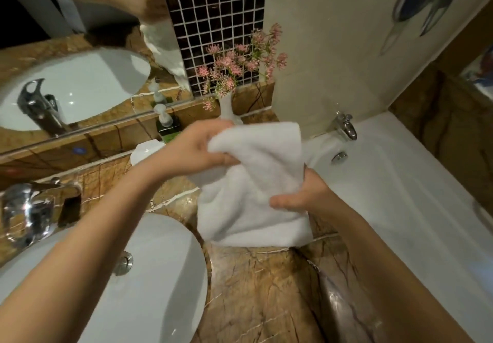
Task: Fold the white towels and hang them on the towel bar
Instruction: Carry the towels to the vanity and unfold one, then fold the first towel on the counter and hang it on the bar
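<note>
Both hands, left point(196, 146) and right point(301, 197), grip the white towel point(256, 182) over the counter point(261, 284)

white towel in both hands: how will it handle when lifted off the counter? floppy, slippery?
Likely floppy: the white towel sags and creases between the left hand and right hand, its lower edge draped on the marble counter. Probably not slippery: the thick, fluffy pile bunches under the fingers. It looks soft, so hardly fragile; unsupported corners would probably droop.
</note>
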Demonstrator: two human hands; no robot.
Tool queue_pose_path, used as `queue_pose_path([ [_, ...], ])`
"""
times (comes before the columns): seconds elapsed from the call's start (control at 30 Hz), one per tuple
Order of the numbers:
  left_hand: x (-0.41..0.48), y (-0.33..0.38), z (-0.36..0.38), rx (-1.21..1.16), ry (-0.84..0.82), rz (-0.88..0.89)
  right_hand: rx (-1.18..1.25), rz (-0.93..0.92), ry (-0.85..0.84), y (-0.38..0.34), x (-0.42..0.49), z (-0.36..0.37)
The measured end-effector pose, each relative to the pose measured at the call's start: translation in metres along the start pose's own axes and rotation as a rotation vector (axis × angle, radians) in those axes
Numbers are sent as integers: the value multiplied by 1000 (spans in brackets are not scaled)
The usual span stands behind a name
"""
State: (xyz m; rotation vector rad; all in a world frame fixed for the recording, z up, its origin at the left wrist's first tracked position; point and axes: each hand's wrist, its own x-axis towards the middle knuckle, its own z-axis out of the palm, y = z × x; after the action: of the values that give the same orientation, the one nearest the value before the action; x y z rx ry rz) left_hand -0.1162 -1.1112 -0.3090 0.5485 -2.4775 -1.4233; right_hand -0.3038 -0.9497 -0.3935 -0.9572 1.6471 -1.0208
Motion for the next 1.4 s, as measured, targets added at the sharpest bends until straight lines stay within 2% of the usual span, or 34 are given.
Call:
queue_pose_path([
  [0.1, -17, -6, -15, -297, 150, -141, -173, 23, -227, -2, 8, 4],
  [0.17, -29, -17, -17, -396, 229, -193, -294, 12, -249, 0, 17, 6],
  [0.27, -49, -32, -13, -550, 349, -279, -464, -94, -130, 6, 33, 9],
  [0.4, -77, -47, -11, -686, 532, -372, -421, -158, 60, -2, 43, 7],
  [0.5, -101, -48, -11, -716, 625, -402, -423, -264, 13, -27, 46, 3],
  [0.67, -144, -40, -5, -741, 773, -401, -460, -340, -89, -65, 41, 18],
  [0.83, -202, -32, 7, -832, 851, -345, -351, -291, -183, -101, 13, 50],
  [1.0, -278, -21, 36, -814, 901, -363, -379, -253, -288, -121, -41, 85],
  [1.23, -380, -7, 112, -713, 1027, -533, -643, -133, -370, -88, -116, 150],
  [1.4, -431, -27, 167, -584, 1035, -688, -826, -9, -463, -34, -145, 192],
])
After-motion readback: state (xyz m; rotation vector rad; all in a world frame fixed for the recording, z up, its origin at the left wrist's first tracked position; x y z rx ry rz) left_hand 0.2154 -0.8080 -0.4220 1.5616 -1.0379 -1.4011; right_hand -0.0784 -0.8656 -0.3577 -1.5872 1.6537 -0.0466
